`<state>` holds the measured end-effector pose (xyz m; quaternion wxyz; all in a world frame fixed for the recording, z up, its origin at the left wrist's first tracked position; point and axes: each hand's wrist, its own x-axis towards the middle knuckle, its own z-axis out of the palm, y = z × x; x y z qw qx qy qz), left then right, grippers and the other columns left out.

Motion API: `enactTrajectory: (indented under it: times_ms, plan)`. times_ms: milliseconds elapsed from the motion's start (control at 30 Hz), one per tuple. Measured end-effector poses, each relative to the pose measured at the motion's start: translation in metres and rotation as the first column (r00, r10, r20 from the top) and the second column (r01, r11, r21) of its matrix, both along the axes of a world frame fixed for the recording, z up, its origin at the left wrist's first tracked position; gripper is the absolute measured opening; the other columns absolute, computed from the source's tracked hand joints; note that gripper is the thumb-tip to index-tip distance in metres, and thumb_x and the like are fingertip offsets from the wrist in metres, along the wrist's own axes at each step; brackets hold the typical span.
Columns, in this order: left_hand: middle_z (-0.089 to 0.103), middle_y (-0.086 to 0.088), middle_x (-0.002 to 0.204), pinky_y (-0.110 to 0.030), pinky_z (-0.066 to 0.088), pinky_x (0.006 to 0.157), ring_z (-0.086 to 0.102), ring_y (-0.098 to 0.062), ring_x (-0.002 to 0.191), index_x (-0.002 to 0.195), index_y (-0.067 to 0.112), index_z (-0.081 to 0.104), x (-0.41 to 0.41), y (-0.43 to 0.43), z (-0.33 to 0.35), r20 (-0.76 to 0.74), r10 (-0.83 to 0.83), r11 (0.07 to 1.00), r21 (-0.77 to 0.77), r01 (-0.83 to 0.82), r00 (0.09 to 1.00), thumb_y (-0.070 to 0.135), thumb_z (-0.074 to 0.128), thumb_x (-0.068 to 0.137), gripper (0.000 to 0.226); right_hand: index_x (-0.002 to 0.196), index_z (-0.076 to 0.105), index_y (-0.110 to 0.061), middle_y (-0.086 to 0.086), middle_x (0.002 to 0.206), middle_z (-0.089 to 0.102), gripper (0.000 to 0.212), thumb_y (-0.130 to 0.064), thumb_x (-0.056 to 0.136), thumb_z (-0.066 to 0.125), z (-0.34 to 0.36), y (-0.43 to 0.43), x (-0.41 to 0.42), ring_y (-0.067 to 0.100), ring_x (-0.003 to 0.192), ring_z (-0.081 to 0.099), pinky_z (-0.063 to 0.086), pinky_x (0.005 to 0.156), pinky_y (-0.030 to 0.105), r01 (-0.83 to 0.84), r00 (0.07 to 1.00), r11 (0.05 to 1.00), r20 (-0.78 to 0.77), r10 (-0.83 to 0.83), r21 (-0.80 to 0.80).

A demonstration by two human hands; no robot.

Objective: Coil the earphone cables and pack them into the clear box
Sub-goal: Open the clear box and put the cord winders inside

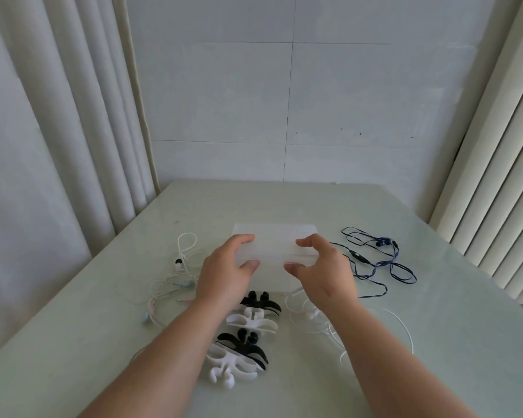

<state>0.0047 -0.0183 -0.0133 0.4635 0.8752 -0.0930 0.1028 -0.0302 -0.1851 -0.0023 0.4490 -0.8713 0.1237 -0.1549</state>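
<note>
A pale, glossy grey-green tabletop (pixel 375 372) stood against a white panelled wall, with cream curtains (pixel 73 116) hanging at the left and ribbed cream blinds (pixel 495 176) at the right. At the middle of the table sat the frosted, translucent rectangular plastic box (pixel 274 245), its lid on and its contents impossible to make out. The person's left hand (pixel 224 276) gripped the box's left end, fingers over the top and thumb at the near edge; the right hand (pixel 323 273) gripped the right end the same way. Both hands were clamped on the box. Loose dark blue earphones (pixel 381 257) with an inline remote lay tangled to the right of the box, just beyond the right hand. A white earphone set with pink and pale blue cable (pixel 175 279) sprawled to the left, and loops of plain white earphone cable (pixel 360 324) lay near the right wrist. Nearer the camera, between the forearms, four black and white fishbone-shaped cable winders (pixel 248 333) lay stacked in a row.
</note>
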Motion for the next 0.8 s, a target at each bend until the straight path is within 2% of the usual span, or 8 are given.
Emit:
enactTrajectory:
  times_ms: [133,267,433,533,600,667,733,800]
  plan:
    - [0.046,0.006,0.145,-0.025,0.034,0.098,0.044,-0.016,0.133,0.145,0.045,0.025,0.001,0.006,0.001,-0.061,-0.033,0.997,-0.076,0.028,0.998,0.024,0.072,0.085,0.080,0.112,0.061,-0.036,-0.004,0.121,0.059,0.038,-0.033,0.078,0.077,0.004,-0.005,-0.005,0.016,0.085,0.059,0.040,0.063,0.025,-0.024,1.000,1.000,-0.003,0.024,0.000]
    - [0.047,0.009,0.124,-0.032,0.036,0.102,0.045,-0.010,0.118,0.149,0.042,0.019,0.002,0.005,0.003,-0.237,-0.037,0.954,-0.299,-0.037,0.971,0.018,0.075,0.080,0.092,0.112,0.063,-0.041,-0.008,0.128,0.060,0.038,-0.039,0.076,0.076,0.007,-0.008,-0.008,0.011,0.090,0.061,0.041,0.071,0.026,-0.009,1.000,1.000,0.025,0.008,0.011]
    - [0.059,-0.005,0.123,-0.043,0.043,0.099,0.057,-0.021,0.111,0.138,0.028,0.041,0.004,0.003,0.003,-0.329,-0.020,0.902,-0.414,-0.126,0.944,0.023,0.060,0.068,0.073,0.115,0.058,-0.039,-0.009,0.123,0.053,0.043,-0.049,0.076,0.074,0.006,-0.004,-0.003,0.015,0.110,0.052,0.043,0.084,0.032,0.070,0.988,0.997,0.141,-0.067,-0.016]
    - [0.055,-0.003,0.107,-0.031,0.038,0.071,0.052,-0.012,0.090,0.116,0.025,0.045,0.004,0.002,0.004,-0.278,0.018,0.901,-0.412,-0.136,0.961,0.008,0.058,0.081,0.041,0.106,0.045,-0.036,-0.008,0.095,0.047,0.040,-0.045,0.078,0.072,0.007,-0.002,0.000,0.015,0.089,0.050,0.042,0.074,0.032,0.179,0.944,0.980,0.266,-0.196,0.087]
    - [0.053,-0.001,0.101,-0.030,0.034,0.065,0.050,-0.013,0.084,0.097,0.022,0.048,0.005,0.000,0.002,-0.243,0.026,0.917,-0.380,-0.119,0.970,0.006,0.057,0.081,0.024,0.099,0.044,-0.033,-0.008,0.081,0.051,0.030,-0.030,0.083,0.069,0.009,-0.003,0.002,0.015,0.075,0.053,0.040,0.067,0.030,0.141,0.918,0.969,0.341,-0.204,0.203]
    - [0.051,-0.002,0.091,-0.032,0.033,0.064,0.046,-0.019,0.075,0.082,0.019,0.048,0.006,0.000,-0.001,-0.232,0.045,0.927,-0.353,-0.127,0.972,0.008,0.057,0.079,0.014,0.114,0.048,-0.034,-0.013,0.105,0.063,0.038,-0.011,0.087,0.062,0.008,-0.007,0.004,0.003,0.096,0.060,0.045,0.079,0.023,-0.033,0.922,0.969,0.383,-0.066,0.247]
    - [0.050,-0.002,0.085,-0.033,0.033,0.065,0.045,-0.021,0.071,0.076,0.018,0.047,0.006,0.001,-0.001,-0.231,0.067,0.931,-0.336,-0.144,0.971,0.011,0.057,0.079,0.012,0.142,0.035,-0.036,-0.022,0.142,0.045,0.066,-0.003,0.089,0.056,0.005,-0.008,0.004,-0.005,0.126,0.044,0.036,0.103,0.018,-0.216,0.929,0.960,0.340,0.145,0.179]
    - [0.050,-0.001,0.084,-0.033,0.034,0.064,0.046,-0.021,0.071,0.076,0.018,0.048,0.006,0.001,-0.001,-0.215,0.075,0.937,-0.320,-0.143,0.974,0.012,0.057,0.079,0.011,0.145,0.032,-0.040,-0.027,0.143,0.043,0.068,-0.006,0.090,0.054,0.004,-0.008,0.004,0.005,0.123,0.051,0.037,0.099,0.014,-0.228,0.946,0.970,0.255,0.201,0.081]
